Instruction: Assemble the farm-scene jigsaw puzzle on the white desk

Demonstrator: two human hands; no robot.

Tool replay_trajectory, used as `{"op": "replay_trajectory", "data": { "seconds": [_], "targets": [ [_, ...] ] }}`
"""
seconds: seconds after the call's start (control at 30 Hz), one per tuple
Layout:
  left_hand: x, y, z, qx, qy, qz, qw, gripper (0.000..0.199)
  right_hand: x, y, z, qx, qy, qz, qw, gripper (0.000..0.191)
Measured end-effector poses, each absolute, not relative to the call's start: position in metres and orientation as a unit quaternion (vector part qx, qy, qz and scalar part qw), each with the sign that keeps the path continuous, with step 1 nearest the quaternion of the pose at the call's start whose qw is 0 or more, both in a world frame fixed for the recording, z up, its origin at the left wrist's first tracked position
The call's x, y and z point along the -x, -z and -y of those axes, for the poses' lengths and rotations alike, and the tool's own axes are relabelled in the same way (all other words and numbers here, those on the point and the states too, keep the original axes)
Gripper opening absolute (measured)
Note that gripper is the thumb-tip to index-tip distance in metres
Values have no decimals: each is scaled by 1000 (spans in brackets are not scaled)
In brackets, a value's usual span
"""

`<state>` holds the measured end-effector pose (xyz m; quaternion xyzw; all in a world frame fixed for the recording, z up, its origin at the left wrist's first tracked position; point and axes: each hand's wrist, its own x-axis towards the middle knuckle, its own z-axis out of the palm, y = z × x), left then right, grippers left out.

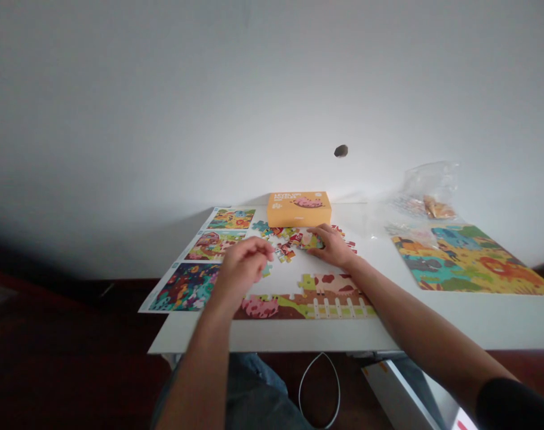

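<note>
My left hand [248,263] hangs over the left part of the puzzle area with its fingers curled together. Whatever it may hold is hidden. Farther back, my right hand [329,243] has thumb and fingers around a green-and-yellow puzzle piece [315,241] in a pile of loose pieces [286,251]. Between my arms lies a partly joined farm puzzle [294,309], with a pink pig at its left, a white fence and a spotted cow [337,284] at its right. My left forearm and hand stand before its left end.
An orange puzzle box [298,209] stands against the wall behind the pile. At left lies a picture sheet [177,266] with three scenes. A joined animal puzzle [473,257] lies at right, with clear plastic bags [428,191] behind it. The white table's front edge [276,343] is close.
</note>
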<state>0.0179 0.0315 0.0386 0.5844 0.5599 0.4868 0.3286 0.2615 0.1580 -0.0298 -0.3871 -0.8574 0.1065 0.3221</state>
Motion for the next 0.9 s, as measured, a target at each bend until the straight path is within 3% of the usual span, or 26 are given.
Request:
{"op": "replay_trajectory", "data": {
  "seconds": [0.1,0.27,0.47,0.6,0.9],
  "targets": [
    [-43,-17,-53,-576,-422,-545,440,24,-263,30,-157,369,-107,867,317,57],
    [-55,13,-66,-599,-459,-571,323,37,-267,29,-157,371,-114,870,304,56],
    [-43,25,-56,-706,-412,-559,139,24,-259,9,-143,318,-146,876,331,51],
    [-48,23,-51,-679,-433,-570,165,41,-246,-2,-123,225,-207,893,331,48],
    [-46,14,-47,-639,-458,-587,195,29,-245,0,-115,249,-186,898,313,42]
  ]
}}
